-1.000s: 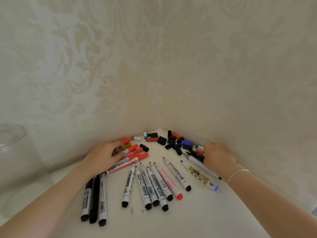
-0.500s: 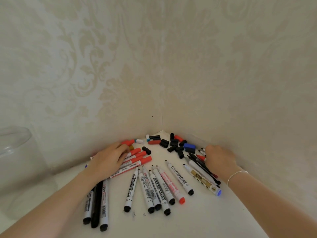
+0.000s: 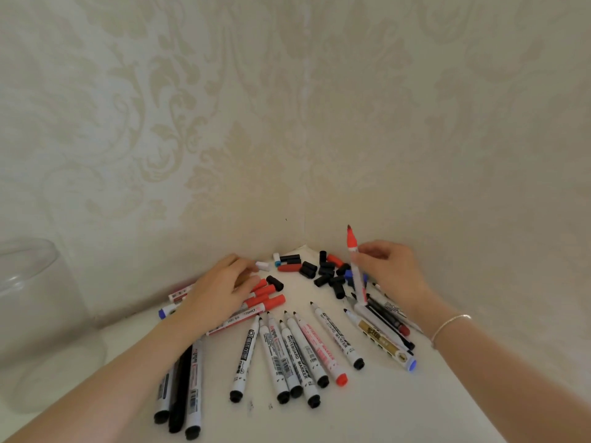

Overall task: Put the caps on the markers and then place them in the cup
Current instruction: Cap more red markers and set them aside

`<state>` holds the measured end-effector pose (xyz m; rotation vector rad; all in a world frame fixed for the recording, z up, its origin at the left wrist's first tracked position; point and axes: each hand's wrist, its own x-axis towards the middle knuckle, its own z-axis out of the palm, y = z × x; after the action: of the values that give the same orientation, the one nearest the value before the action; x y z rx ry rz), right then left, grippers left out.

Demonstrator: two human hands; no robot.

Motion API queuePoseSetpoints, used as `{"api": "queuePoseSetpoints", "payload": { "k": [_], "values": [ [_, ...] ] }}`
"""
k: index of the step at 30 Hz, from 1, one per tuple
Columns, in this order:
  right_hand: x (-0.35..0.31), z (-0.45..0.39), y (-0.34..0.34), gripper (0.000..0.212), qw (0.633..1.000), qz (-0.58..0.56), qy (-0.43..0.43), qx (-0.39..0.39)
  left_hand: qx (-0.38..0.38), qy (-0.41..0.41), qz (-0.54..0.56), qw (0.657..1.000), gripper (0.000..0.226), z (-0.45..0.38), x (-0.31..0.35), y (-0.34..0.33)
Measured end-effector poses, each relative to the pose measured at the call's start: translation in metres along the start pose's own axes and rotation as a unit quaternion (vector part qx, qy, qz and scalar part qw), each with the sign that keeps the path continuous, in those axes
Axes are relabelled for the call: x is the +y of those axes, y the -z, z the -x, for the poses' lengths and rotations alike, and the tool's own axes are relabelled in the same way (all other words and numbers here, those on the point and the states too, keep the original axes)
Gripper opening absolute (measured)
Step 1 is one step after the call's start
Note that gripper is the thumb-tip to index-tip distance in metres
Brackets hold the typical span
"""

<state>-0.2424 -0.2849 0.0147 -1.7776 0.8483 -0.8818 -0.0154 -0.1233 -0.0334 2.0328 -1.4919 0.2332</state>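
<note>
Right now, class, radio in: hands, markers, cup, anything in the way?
Right hand holds red-tipped marker upright, uncapped. Left hand rests on red-capped markers. Loose caps piled in corner. Clear cup far left, nothing blocking.

Hands: two, left hand (image 3: pixel 220 292) at 9 o'clock, right hand (image 3: pixel 393 273) at 3 o'clock
Cup (image 3: pixel 35 318): one
Bracelet (image 3: pixel 447 326): one
Loose caps (image 3: pixel 329 273): about fifteen (heaped, hard to count)
</note>
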Motion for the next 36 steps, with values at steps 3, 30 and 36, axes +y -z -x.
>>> {"api": "queuePoseSetpoints", "payload": {
  "k": [3,30,36],
  "values": [
    [-0.015,0.003,-0.017,0.009,0.992,-0.116,-0.032,-0.030,-0.034,0.023,0.137,0.990,0.047,-0.013,0.038,0.002],
    [0.028,-0.092,-0.084,0.026,0.749,0.648,0.081,-0.110,-0.117,0.082,0.297,0.944,0.028,-0.064,0.061,0.053],
    [0.026,-0.092,-0.087,0.027,0.754,0.643,0.072,-0.110,-0.134,0.078,0.292,0.944,0.028,-0.062,0.057,0.056]
  ]
}}
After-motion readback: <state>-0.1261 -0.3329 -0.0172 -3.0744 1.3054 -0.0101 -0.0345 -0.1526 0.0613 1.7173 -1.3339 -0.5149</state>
